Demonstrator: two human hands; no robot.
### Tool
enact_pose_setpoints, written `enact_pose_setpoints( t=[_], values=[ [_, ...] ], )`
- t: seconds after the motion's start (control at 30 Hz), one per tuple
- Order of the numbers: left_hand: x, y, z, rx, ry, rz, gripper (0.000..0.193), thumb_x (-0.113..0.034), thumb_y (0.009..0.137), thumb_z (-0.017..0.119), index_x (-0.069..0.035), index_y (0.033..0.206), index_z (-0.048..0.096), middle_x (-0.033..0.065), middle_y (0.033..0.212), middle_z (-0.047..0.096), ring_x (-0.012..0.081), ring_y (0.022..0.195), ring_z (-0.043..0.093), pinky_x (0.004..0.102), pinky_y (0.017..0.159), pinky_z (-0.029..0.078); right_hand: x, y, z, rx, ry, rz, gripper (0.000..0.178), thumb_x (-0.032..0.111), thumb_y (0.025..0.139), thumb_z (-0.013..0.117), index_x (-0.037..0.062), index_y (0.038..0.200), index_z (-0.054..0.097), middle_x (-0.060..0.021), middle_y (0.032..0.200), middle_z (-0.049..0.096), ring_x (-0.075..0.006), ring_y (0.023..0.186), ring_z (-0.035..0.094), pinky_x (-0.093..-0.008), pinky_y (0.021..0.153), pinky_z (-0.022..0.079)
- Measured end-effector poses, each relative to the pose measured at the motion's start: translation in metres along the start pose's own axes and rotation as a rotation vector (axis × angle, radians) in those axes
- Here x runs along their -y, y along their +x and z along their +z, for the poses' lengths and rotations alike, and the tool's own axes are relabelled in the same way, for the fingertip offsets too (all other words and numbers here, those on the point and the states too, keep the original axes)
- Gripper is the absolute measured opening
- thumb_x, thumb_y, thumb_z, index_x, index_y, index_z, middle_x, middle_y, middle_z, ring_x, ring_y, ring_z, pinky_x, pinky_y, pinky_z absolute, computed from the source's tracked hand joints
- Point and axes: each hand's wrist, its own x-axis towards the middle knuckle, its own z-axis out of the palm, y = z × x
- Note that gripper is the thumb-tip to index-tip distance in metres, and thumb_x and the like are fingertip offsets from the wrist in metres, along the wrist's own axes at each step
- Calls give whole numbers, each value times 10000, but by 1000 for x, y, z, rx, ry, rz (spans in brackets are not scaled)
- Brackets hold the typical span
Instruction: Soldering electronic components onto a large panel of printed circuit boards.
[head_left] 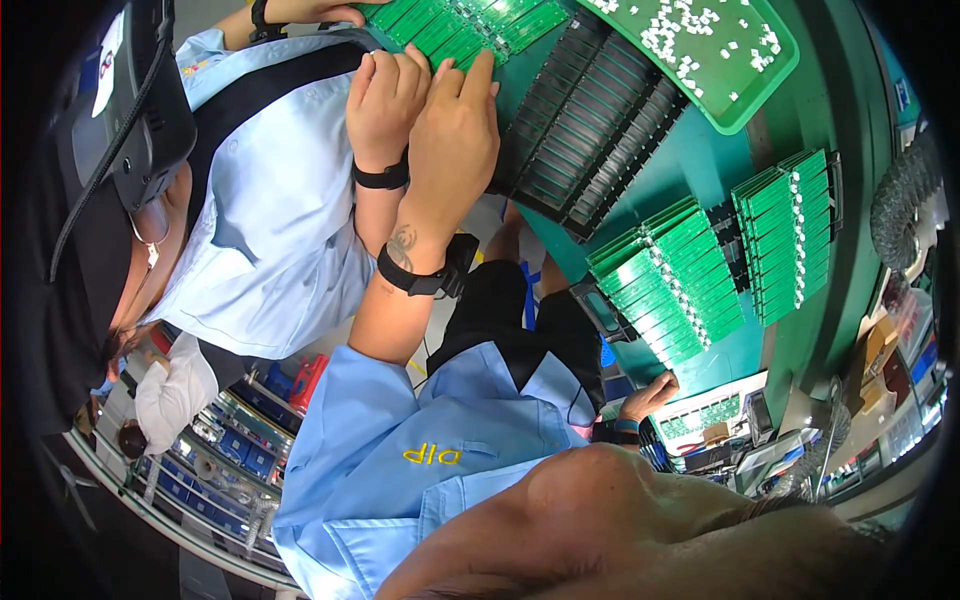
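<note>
My left hand [460, 125], with a black watch at its wrist, reaches to the near edge of green circuit boards [430, 28] at the top. Its index finger is stretched toward the boards, and I see nothing held in it. Right beside it is a co-worker's hand [385, 112] with curled fingers; the co-worker's other hand [300, 10] is at the far side of the boards. My right hand [648, 397] is at the table edge on the right, below a rack of upright green boards [668, 285]. Its fingers are curled in, and their inside is hidden.
A black slotted rack [590, 115] stands beside the boards. Beyond it, a green tray [735, 118] holds many small white parts. More green boards [782, 240] stand to the right. A co-worker [265, 210] wearing a head device is close on my left. A flexible duct [905, 205] hangs at far right.
</note>
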Motion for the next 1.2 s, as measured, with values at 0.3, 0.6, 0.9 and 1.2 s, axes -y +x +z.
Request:
enact_pose_setpoints(
  t=[0.3, 0.6, 0.9, 1.2],
  values=[
    [-10, 7, -10, 68, 70, 30, 284, -119, 1009, 634, -87, 1284, 694, 208, 1000, 715, 414, 993, 608, 454, 885, 471, 2, -1, 2, -23, -2, -23, 387, 351, 1128, 494, -31, 1087, 545, -140, 1011, 522, -258, 924, 491, -403, 909, 425],
    [-6, -3, 3, 179, -109, -107, 312, -92, 1022, 617, -70, 1327, 679, 207, 946, 682, 418, 802, 660, 464, 688, 532, 4, -1, 3, -21, 24, -14, 386, 357, 1129, 494, -23, 1081, 544, -135, 1003, 518, -252, 919, 487, -397, 902, 425],
    [-8, 1, 3, 225, -124, -144, 292, -124, 1046, 598, -59, 1318, 682, 192, 909, 659, 401, 789, 698, 487, 664, 569, 6, -1, 3, -19, 2, -21, 374, 350, 1130, 495, -16, 1068, 543, -129, 1000, 514, -248, 923, 484, -396, 902, 423],
    [-20, 10, 0, 148, -446, -359, 339, -174, 1074, 585, 39, 1325, 666, 260, 850, 690, 417, 768, 703, 465, 669, 542, 7, -2, 3, -17, 23, -7, 371, 349, 1131, 497, -13, 1067, 548, -118, 995, 514, -240, 922, 475, -390, 902, 422]
  ],
)
